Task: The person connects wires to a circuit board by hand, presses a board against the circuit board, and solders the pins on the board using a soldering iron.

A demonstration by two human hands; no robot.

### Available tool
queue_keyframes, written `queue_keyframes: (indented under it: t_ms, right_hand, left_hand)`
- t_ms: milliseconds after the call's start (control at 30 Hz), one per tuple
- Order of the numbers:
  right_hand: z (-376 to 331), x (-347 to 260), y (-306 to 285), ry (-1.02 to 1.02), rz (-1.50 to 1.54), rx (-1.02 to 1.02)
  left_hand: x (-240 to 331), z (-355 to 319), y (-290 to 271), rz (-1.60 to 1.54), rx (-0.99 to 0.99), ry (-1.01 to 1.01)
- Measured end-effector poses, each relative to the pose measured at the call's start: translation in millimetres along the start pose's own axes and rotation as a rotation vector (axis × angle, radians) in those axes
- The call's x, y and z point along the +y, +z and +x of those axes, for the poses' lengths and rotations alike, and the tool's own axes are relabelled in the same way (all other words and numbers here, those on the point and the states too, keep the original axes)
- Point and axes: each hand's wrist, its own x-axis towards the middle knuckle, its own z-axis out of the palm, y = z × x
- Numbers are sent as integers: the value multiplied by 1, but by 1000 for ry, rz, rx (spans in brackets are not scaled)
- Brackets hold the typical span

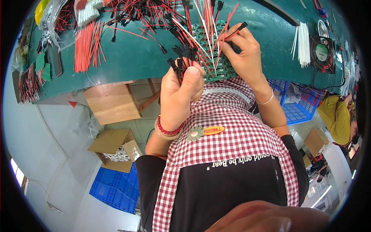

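Observation:
A bundle of wire leads with black plug connectors (pixel 178 69) is gripped in my left hand (pixel 179 91), its fingers closed around it. My right hand (pixel 247 54) pinches a thin red-and-black lead with a black connector (pixel 242 26) at its end. Between and beyond the hands lies a block of small green circuit boards (pixel 225 71) at the bench's near edge. Red and white wires (pixel 208 29) stand up from the boards, some crossing in front of them. Where the right hand's lead ends among these wires, I cannot make out.
Loose wire leads (pixel 148 17) heap at the back of the green bench (pixel 123 58). Red tubing pieces (pixel 85 48) lie left; white ones (pixel 304 44) and a black fan (pixel 323 54) lie right. Below are cardboard boxes (pixel 112 103) and blue crates (pixel 114 189). Another person (pixel 336 120) is at far right.

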Motion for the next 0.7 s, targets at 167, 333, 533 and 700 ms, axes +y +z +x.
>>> queue_keyframes:
  t_ms: [167,333,533,700]
  right_hand:
    - [0,-2,3,-44,-4,55]
    - [2,-9,6,-86,-92,46]
    - [-1,-12,5,18,-129,-1]
    - [-7,-36,-21,216,67,130]
  left_hand:
    - [-1,-1,-1,17,-13,-1]
    - [-6,-2,14,7,-6,39]
    - [-11,1,18,12,-40,-47]
    - [-14,2,14,7,-27,-49]
